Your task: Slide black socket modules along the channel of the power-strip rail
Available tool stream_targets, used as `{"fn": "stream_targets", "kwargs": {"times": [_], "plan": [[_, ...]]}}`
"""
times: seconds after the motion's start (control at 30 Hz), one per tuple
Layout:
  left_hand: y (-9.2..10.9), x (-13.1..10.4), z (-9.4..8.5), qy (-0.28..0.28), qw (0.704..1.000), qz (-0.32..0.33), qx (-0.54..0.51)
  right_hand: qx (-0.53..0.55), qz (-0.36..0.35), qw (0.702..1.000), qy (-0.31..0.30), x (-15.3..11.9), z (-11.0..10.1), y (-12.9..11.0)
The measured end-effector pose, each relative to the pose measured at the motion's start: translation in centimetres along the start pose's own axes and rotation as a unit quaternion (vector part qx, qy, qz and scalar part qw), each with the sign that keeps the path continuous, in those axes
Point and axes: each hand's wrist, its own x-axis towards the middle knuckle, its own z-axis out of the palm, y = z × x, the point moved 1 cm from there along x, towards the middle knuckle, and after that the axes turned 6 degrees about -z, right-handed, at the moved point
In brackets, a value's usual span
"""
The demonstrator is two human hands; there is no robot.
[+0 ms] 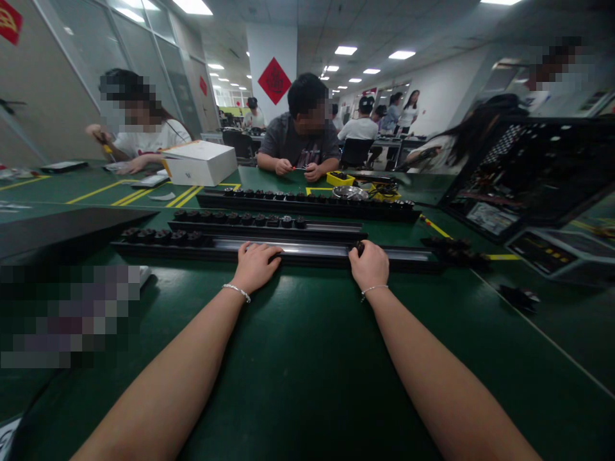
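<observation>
A long black channel (312, 247) with a shiny metallic inside lies across the green table in front of me. My left hand (257, 266) rests on its near edge, fingers stretched out and lying over it. At the channel's right half, my right hand (371, 266) is closed, pinching a small black part (359, 247) just over the channel; the fingers partly hide it. Several chunky black pieces (163, 237) sit in a row at the channel's left end. Behind it are a second channel (336, 228), partly filled with similar pieces, and a longer, fuller channel (307, 202).
Loose black pieces (456, 251) lie by the channel's right end. An open computer case (542, 173) and a grey box-shaped unit (562, 253) stand at right. A white box (202, 161), yellow bins (339, 178) and a metal bowl (350, 192) are farther back. Co-workers sit across the table.
</observation>
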Motion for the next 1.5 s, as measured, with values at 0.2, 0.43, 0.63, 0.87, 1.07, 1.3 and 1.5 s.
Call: {"fn": "stream_targets", "kwargs": {"times": [0.2,0.43,0.63,0.87,1.07,1.3,1.5], "plan": [[0.01,-0.02,-0.01,-0.001,1.000,0.002,0.000,0.000,0.014,1.000,-0.006,0.08,-0.19,0.33],[-0.03,0.05,0.06,-0.004,1.000,-0.002,0.002,0.012,0.012,1.000,0.002,0.03,-0.20,0.67],[-0.08,0.03,0.02,-0.007,1.000,0.000,-0.005,0.006,0.014,1.000,-0.003,0.10,-0.16,0.63],[-0.08,0.06,0.08,-0.008,1.000,-0.005,0.001,0.003,0.017,1.000,0.006,0.11,-0.15,0.66],[-0.19,0.13,0.17,-0.014,1.000,-0.009,-0.005,0.009,0.019,1.000,0.011,-0.08,-0.26,0.57],[-0.36,0.14,0.31,-0.009,1.000,-0.015,-0.013,0.009,0.023,1.000,0.015,-0.47,-0.36,0.48],[-0.31,0.13,0.16,-0.013,1.000,-0.020,-0.018,0.007,0.015,1.000,0.022,-0.34,-0.22,0.77]]}}
